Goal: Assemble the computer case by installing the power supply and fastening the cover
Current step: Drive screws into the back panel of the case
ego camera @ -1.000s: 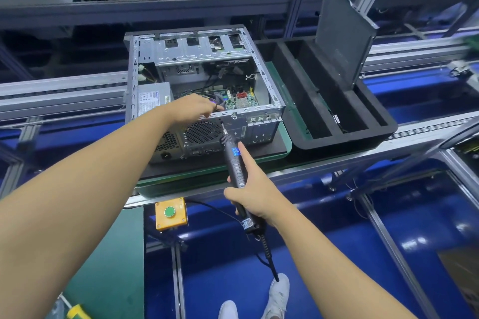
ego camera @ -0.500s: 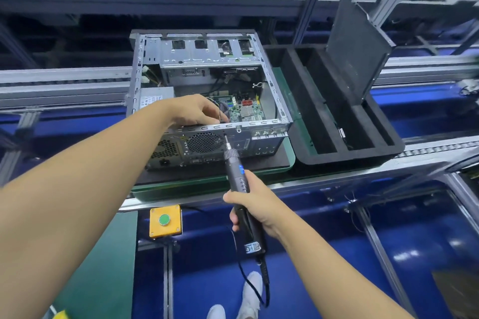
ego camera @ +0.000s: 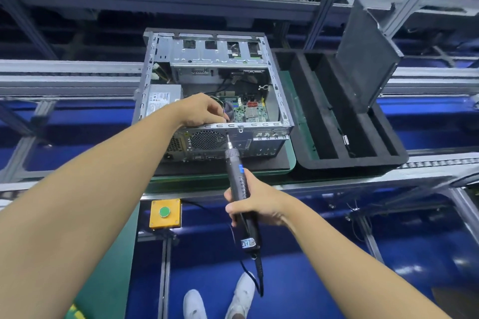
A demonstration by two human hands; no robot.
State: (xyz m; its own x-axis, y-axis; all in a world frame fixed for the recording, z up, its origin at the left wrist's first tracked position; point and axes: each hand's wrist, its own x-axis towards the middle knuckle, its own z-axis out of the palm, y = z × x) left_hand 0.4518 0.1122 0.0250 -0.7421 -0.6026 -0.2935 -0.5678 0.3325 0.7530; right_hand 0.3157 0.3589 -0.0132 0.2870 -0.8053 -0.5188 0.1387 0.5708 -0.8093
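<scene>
An open grey computer case (ego camera: pixel 153 70) lies on its side on a green pallet (ego camera: pixel 290 163), its motherboard (ego camera: pixel 248 111) in view. The power supply (ego camera: pixel 162 98) sits inside at the left. My left hand (ego camera: pixel 201 111) rests on the case's near rear edge with fingers curled over it into the case; what the fingertips touch is hidden. My right hand (ego camera: pixel 255 202) grips a black electric screwdriver (ego camera: pixel 237 173), its bit tip touching the rear panel just right of the round fan grille (ego camera: pixel 206 140). The dark cover panel (ego camera: pixel 365 59) leans upright in a black foam tray (ego camera: pixel 363 160).
The pallet rides on a roller conveyor with aluminium rails (ego camera: pixel 64 72). A yellow box with a green button (ego camera: pixel 165 213) hangs under the near rail. The screwdriver's cable (ego camera: pixel 259 274) hangs down toward my white shoes (ego camera: pixel 239 295) on the blue floor.
The view has shifted so the case sits lower and further right. My right hand slid down the screwdriver body, and the bit now meets the rear panel. My left hand stays on the case edge.
</scene>
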